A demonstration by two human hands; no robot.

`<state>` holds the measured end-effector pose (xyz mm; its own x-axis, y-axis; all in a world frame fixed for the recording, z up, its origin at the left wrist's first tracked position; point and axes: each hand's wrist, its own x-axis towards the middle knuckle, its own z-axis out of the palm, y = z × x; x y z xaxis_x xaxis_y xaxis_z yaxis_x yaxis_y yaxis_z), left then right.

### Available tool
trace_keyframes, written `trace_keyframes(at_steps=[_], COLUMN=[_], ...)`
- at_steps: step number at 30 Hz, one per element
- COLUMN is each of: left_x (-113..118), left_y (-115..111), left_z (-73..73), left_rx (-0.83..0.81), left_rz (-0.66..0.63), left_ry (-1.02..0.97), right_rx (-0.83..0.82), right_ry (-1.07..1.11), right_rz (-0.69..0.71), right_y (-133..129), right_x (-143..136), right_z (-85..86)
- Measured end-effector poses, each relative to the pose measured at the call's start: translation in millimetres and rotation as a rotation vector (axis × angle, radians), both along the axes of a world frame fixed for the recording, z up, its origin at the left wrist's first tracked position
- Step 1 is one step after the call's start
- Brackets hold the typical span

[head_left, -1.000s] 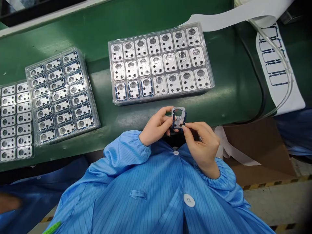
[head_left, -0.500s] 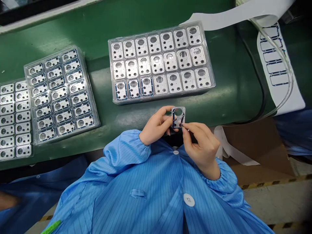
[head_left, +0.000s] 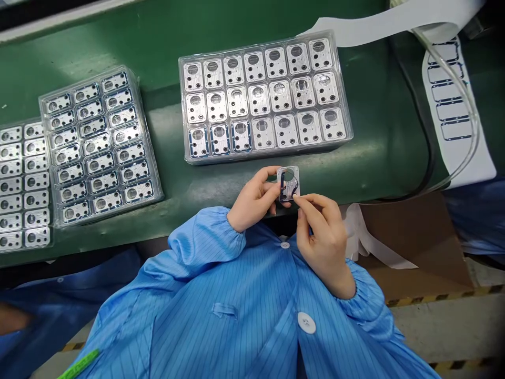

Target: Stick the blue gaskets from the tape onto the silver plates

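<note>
Single head-worn view, set above the blue smock (head_left: 252, 310), facing forward and steeply down. Smock nearest, filling bottom centre. Left hand (head_left: 254, 200) and right hand (head_left: 324, 237) around mid-frame, within arm's reach. Green bench (head_left: 236, 26) beyond, across upper half, front edge slanting up to the right, so view sits tilted. Floor (head_left: 430, 331) visible lower right, further off.

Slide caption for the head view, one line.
Left hand holds a silver plate; right hand touches its dark-blue strip.
</note>
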<state>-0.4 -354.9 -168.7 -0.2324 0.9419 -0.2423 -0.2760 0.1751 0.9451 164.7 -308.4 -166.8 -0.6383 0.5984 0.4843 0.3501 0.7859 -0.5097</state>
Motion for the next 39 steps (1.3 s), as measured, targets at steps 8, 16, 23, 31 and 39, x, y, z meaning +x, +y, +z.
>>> trace_keyframes(at_steps=[8,16,23,31,39], left_x=[-1,-1,-1,-1,-1], left_y=[-1,-1,-1,-2,-2], left_z=[1.0,-1.8,0.5,1.0,2.1], left_rx=[-0.008,0.005,-0.002,-0.013,-0.022], left_rz=[-0.013,-0.016,-0.014,-0.017,-0.026], left_ry=[0.002,0.023,0.014,0.009,0.000], right_rx=[-0.045,-0.046,0.010,0.213,0.279], right_ry=[0.010,0.027,0.027,-0.068,-0.146], right_rz=[-0.055,-0.045,-0.041,-0.119,-0.185], right_y=[3,7,10,11,12], right_x=[2,1,3,5,9], right_z=[0.9,-1.1,-6.3,-11.1,-16.3])
